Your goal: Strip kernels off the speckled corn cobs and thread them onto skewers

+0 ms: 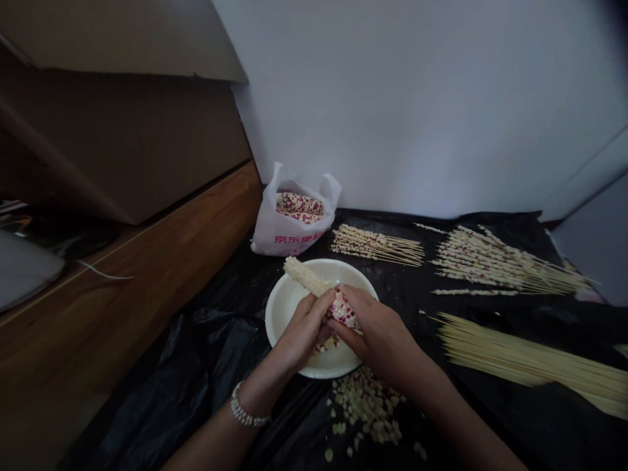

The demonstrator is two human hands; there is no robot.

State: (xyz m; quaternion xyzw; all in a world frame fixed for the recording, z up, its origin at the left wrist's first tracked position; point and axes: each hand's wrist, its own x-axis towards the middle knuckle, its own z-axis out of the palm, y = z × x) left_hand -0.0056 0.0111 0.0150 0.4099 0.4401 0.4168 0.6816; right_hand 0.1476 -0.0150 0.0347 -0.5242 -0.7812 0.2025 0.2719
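Over a white bowl (273, 307) I hold a corn cob (310, 277) between both hands. Its far-left end is stripped down to the pale core, while white and purple kernels cover the near-right part. My left hand (305, 327) is closed around the middle of the cob, thumb pressed on top. Around the kernel-covered end, my right hand (375, 327) is wrapped with its thumb and fingers. Some loose kernels (328, 343) lie in the bowl below, partly hidden by my hands. A beaded bracelet (245, 409) circles my left wrist.
Behind the bowl stands a white plastic bag (289, 239) with corn cobs (300, 206). Kernel-threaded skewers (481, 258) lie to the right, beyond bare sticks (520, 356). Scattered kernels (367, 405) lie on black plastic sheeting (206, 366). A cardboard box (147, 137) and wooden board (161, 261) border the left.
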